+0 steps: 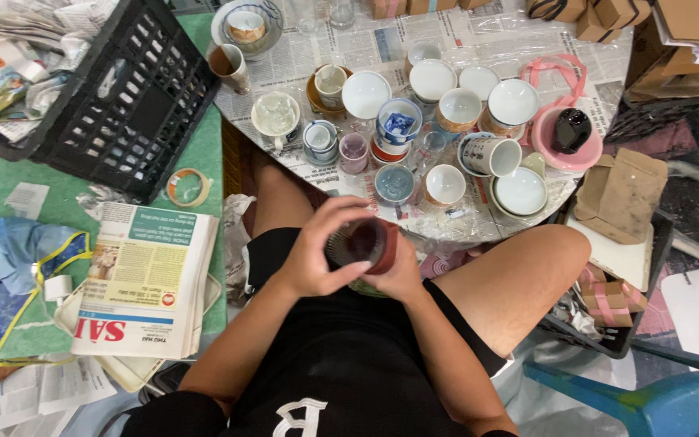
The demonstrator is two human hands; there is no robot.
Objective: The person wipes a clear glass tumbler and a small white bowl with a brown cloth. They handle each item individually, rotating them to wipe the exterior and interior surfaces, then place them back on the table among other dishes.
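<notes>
Newspaper-covered low table (527, 48) crowded with cups stands just beyond a small reddish-brown clay cup (374, 245), held over the lap with its mouth tipped leftward, left hand (317, 247) curled over the rim and right hand (398, 271) cradling it beneath.

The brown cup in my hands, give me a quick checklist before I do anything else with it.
1. Grip: left hand wraps the brown cup from the side and the right hand cups it from below: ok.
2. Cup over the lap, off the table: ok.
3. Cup interior: dark, contents unclear: cannot tell.
4. Free spot on the table: near edge crowded with cups and bowls, such as the white cup: not ok.
5. Newspaper stack lies on the floor at the left, beside the knee: ok.
6. Cracks or chips on the cup: cannot tell.
</notes>
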